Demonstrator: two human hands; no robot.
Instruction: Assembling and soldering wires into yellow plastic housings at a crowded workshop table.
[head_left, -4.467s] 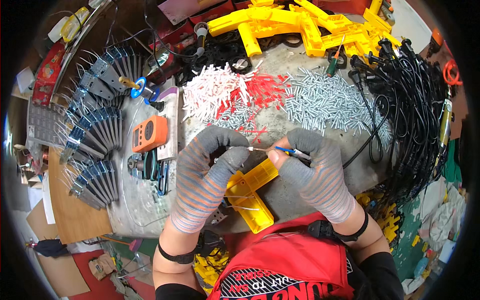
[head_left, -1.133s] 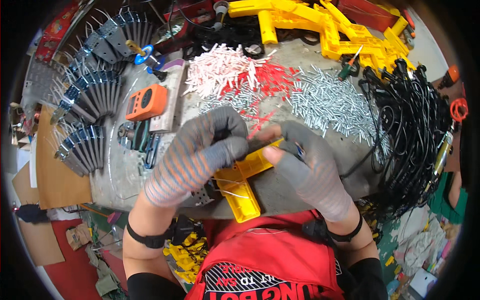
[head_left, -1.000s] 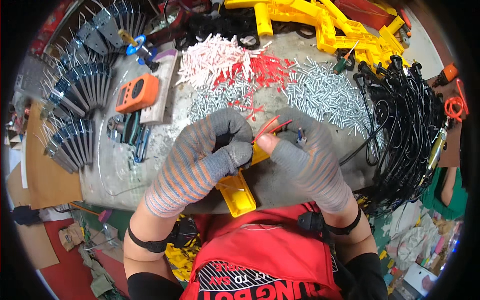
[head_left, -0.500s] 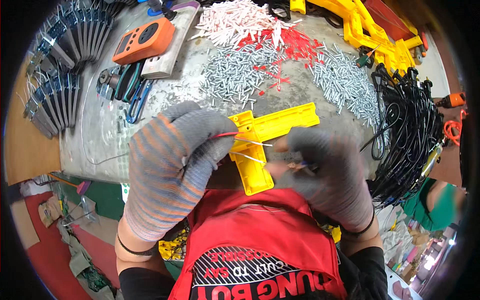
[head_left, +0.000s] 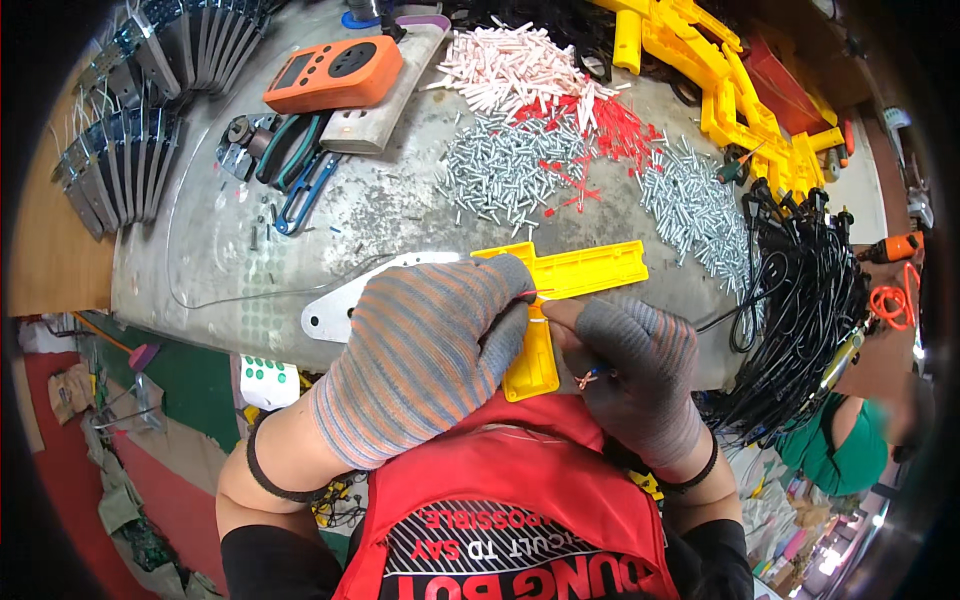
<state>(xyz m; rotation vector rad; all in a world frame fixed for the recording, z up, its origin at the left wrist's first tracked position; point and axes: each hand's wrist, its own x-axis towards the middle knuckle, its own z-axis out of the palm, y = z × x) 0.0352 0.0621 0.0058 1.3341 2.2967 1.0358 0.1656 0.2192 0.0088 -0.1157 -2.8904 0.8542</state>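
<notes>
Both of my hands wear grey knitted gloves, the right with bare fingertips. My left hand [head_left: 440, 330] is closed, its fingertips pinching thin wires [head_left: 538, 293], one of them red, over a yellow T-shaped plastic housing [head_left: 590, 268]. The housing's lower arm points toward me. My right hand [head_left: 640, 365] is closed too, with thumb and forefinger meeting at the wire ends beside the left fingertips. A cable end with bare copper strands [head_left: 588, 379] sticks out below its curled fingers. Partly under my left hand lies a white metal plate with holes [head_left: 328, 315].
Behind the housing are piles of silver screws [head_left: 510, 170], red cable pieces [head_left: 625, 135] and whitish sleeves [head_left: 515, 65]. An orange meter [head_left: 335, 75], pliers [head_left: 290, 150] and grey metal parts [head_left: 125, 175] stand left. Black cables [head_left: 805, 310] and yellow housings [head_left: 745, 95] crowd the right.
My hands have drawn together, the right fingertips now meeting the wires at the left ones. The white plate shows from under my left hand. The whole view has shifted slightly.
</notes>
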